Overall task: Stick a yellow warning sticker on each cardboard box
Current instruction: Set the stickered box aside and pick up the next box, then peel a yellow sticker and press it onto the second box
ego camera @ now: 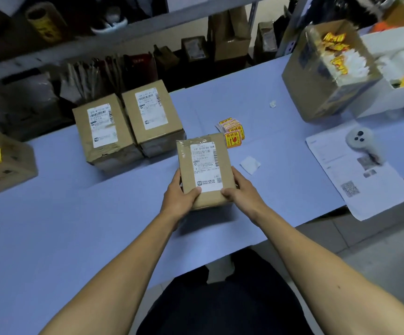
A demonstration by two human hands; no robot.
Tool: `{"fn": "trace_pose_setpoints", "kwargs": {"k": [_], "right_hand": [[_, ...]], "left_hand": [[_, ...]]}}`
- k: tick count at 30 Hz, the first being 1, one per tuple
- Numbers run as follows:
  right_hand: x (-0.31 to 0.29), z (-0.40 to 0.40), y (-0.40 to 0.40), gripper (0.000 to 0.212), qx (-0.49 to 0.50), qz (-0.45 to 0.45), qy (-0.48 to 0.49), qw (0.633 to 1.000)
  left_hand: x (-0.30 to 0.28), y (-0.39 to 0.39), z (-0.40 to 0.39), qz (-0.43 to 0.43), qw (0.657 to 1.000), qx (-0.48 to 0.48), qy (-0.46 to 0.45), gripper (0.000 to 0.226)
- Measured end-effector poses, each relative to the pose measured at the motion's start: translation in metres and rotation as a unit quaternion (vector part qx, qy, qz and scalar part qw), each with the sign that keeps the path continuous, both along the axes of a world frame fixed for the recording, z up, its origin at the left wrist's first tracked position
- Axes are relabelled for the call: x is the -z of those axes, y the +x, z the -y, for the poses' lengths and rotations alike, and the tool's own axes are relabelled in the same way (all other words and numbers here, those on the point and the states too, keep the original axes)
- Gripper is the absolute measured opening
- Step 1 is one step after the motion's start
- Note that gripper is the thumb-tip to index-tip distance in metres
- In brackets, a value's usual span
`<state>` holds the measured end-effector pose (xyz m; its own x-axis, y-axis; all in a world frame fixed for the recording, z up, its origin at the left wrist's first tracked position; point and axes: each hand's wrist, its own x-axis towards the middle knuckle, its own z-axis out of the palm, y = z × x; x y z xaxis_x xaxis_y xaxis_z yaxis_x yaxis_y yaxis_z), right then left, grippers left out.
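A single wide-angle camera on my head looks forward and steeply down over the blue table [51, 238], close above my forearms, taking in my lap at bottom and the shelving [123, 37] beyond.

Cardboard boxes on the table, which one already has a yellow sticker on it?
The box at the far left edge. The held box and the two boxes behind it show only white labels.

A small brown cardboard box [205, 170] with a white label faces up, a fanned stack of yellow warning stickers [232, 131] just behind it.
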<state>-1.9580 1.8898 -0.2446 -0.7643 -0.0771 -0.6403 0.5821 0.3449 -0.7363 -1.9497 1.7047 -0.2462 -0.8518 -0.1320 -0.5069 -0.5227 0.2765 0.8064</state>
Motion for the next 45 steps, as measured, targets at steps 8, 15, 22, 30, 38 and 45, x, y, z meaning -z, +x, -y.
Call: {"fn": "trace_pose_setpoints", "kwargs": {"k": [8, 15, 22, 30, 38, 45], "right_hand": [[0.0, -0.036, -0.031, 0.077, -0.078, -0.003, 0.003, 0.997], [-0.001, -0.058, -0.05, 0.067, -0.117, -0.019, -0.013, 0.993], [-0.003, -0.061, -0.096, 0.041, -0.133, -0.11, 0.077, 0.982], [0.019, -0.056, -0.143, 0.038, -0.263, -0.205, 0.27, 0.903], [0.048, -0.049, -0.164, 0.042, -0.319, -0.244, 0.35, 0.846], [0.069, -0.042, -0.158, 0.047, -0.28, -0.275, 0.358, 0.847]], "left_hand": [[-0.003, -0.005, -0.039, 0.005, 0.998, -0.065, 0.006, 0.068], [-0.008, -0.01, -0.053, 0.036, 0.993, -0.114, 0.005, 0.074], [-0.023, -0.038, -0.051, -0.043, 0.956, 0.091, -0.275, 0.096], [-0.024, -0.079, -0.052, -0.046, 0.874, 0.306, -0.374, 0.091], [-0.017, -0.083, -0.046, -0.036, 0.882, 0.307, -0.356, 0.092], [-0.015, -0.083, -0.045, -0.034, 0.894, 0.295, -0.337, 0.093]]}}
